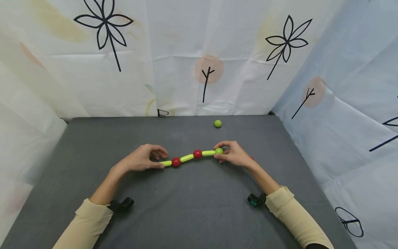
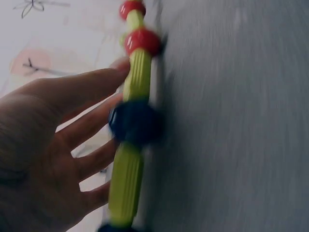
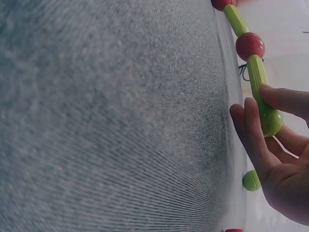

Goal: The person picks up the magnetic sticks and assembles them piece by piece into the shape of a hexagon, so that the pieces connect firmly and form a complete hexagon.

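Observation:
A chain of yellow-green ribbed rods (image 1: 187, 158) joined by balls stretches between my two hands, above the grey table. Its middle has two red balls (image 1: 197, 154). My left hand (image 1: 140, 158) holds the left part, thumb and fingers about a rod beside a dark blue ball (image 2: 137, 123). Another rod (image 2: 126, 183) and a second blue ball follow in the left wrist view; in the head view the hand hides these. With thumb and fingers, my right hand (image 1: 233, 154) pinches the right end, where a green ball (image 1: 219, 151) meets the last rod.
A loose green ball (image 1: 218, 123) lies near the back edge of the grey table (image 1: 186, 207). Something small and red (image 1: 252, 158) shows past my right wrist, mostly hidden. Patterned white cloth (image 1: 177, 69) hangs behind the table and along both sides.

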The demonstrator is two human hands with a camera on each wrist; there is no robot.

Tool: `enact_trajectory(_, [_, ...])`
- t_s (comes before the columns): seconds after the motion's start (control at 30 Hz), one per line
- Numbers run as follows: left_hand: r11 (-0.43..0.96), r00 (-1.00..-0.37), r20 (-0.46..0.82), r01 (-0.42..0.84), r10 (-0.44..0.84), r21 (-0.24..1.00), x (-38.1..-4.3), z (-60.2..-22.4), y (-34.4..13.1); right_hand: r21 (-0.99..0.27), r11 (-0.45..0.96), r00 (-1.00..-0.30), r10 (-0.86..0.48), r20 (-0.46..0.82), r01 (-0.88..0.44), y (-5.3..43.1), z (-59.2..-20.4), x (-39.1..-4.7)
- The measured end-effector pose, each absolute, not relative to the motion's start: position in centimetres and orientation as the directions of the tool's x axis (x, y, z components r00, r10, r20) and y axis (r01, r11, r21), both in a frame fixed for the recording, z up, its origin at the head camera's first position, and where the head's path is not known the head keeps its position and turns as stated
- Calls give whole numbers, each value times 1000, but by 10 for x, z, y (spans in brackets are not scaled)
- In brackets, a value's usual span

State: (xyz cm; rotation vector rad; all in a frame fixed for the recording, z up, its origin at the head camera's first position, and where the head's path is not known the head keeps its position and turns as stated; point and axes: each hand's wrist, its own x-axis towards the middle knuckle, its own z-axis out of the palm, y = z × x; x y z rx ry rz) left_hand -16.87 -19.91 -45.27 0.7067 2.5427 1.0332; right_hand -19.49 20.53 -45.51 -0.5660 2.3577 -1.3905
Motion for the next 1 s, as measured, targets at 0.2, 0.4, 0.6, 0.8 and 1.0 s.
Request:
enact_trajectory(0.2, [620,-789,-144,339,597,708,-164,-448,-232,-885,441,-866,-490,-101,-146,203,-457,-200])
enact_trajectory(0.4, [608,-793,-115,356,599,710,-153,-453,-239,-869,474,-873,-475,-114,-144,199,-457,-204])
enact_trajectory(0.6, [616,-823,-93,340,561,711,-133,-459,-230,-833,519,-874,-477,-97,-191,198,-459,-207])
enact_trajectory(0.8, [597,-878,-181,139,444,790,-113,-461,-205,-807,546,-868,-488,-88,-226,201,-463,-209])
enact_trajectory(1.0, [493,-896,-175,55,408,869,-99,-473,-182,-808,547,-868,-488,-92,-221,202,-463,-209])
